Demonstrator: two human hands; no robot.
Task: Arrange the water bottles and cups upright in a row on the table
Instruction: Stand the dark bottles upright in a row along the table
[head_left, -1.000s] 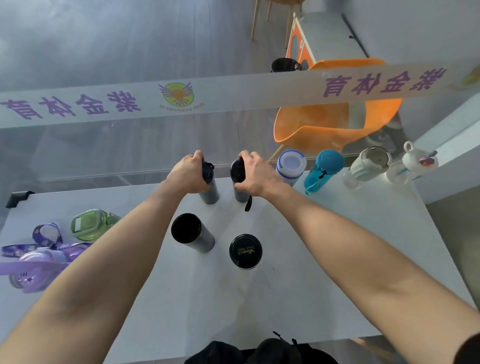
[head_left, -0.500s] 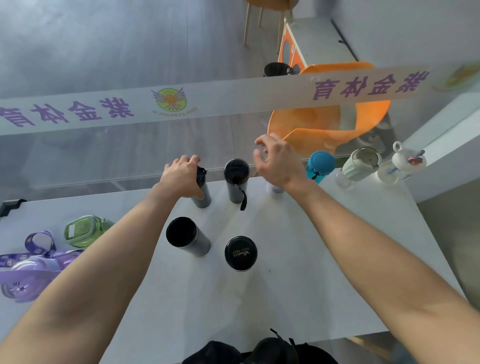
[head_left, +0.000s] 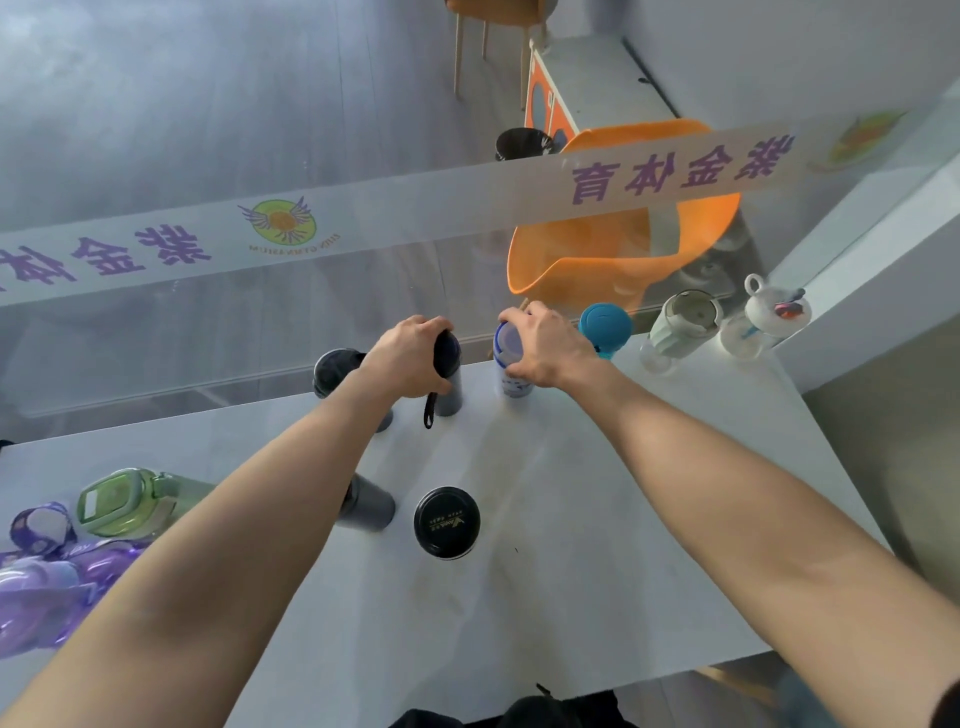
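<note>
Head view down onto a pale desk (head_left: 571, 545), far edge hard against a glass wall. By the left edge: purple bottles (head_left: 47, 587) and a green bottle (head_left: 124, 501), upright or tipped hard to tell. Along the far edge, upright, left to right: dark flask (head_left: 332, 369), black strap bottle (head_left: 451, 389), white bottle (head_left: 514, 384), teal bottle (head_left: 605, 325), pale green cup (head_left: 685, 322), white spouted cup (head_left: 774, 312). Nearer the middle, upright but out of line: grey tumbler (head_left: 369, 509), half hidden behind the left forearm, and black-lidded flask (head_left: 447, 522).

Left grip (head_left: 410, 358) curled over the strap bottle's cap, holding it. Right grip (head_left: 545, 348) clamped from above round the white bottle's blue-rimmed top. Probably closing gaps in the row. Next, likely, the two strays: straight back toward the near edge from both grips, long axes vertical, tumbler closer to the left grip, black-lidded flask roughly between the two.
</note>
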